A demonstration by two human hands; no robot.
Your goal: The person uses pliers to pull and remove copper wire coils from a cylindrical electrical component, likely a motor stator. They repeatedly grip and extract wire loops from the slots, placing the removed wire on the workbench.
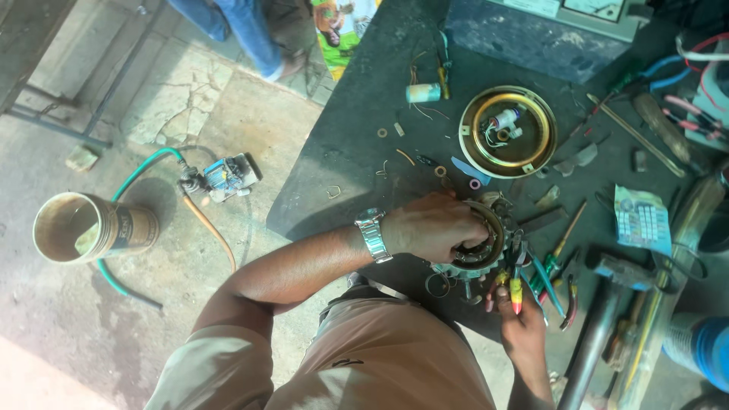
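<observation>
Left hand clamped over the round metal stator, pinning it flat on the worktop. Right hand just below the stator, closed on a yellow-red handled tool pointing up toward it. Brass dish sits well above.

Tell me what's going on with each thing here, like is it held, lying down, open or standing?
Left hand: closed over the ring-shaped metal part, pressing it on the bench.
Right hand: grip closed on a red and yellow tool handle.
Round brass-rimmed housing: lying open side up, small parts inside.
Hammer: lying flat, untouched.
Can: on the floor, tipped on its side, mouth open.
</observation>
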